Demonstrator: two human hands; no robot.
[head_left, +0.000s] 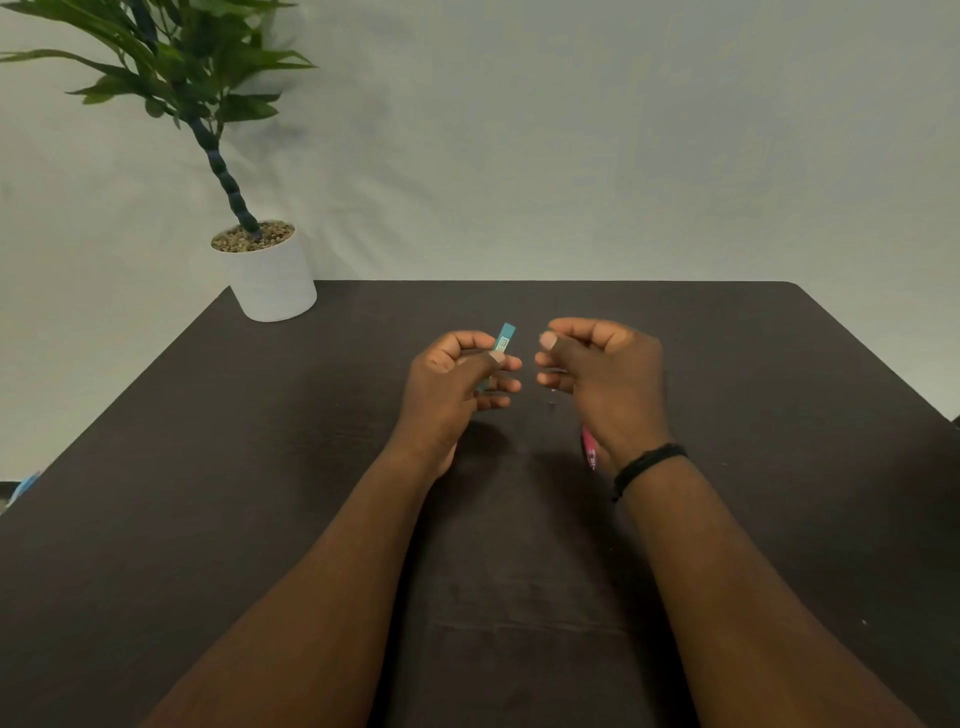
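Observation:
My left hand (457, 374) grips a small flat blue case (505, 335) with a white label, thumb pressed on its front. The case's upper end sticks out above the fingers, tilted to the right. My right hand (602, 374) hovers just right of it, fingers curled inward toward the case and a small gap between the two hands. A pink pencil (589, 447) pokes out below the heel of my right hand; most of it is hidden by the palm. A tiny dark speck (551, 404) lies on the table under the fingers. Both hands are above the dark table (311, 467).
A potted plant in a white pot (270, 280) stands at the table's far left corner. A pale wall runs behind the table. Something blue (23, 486) shows past the table's left edge. A black band circles my right wrist (649, 462).

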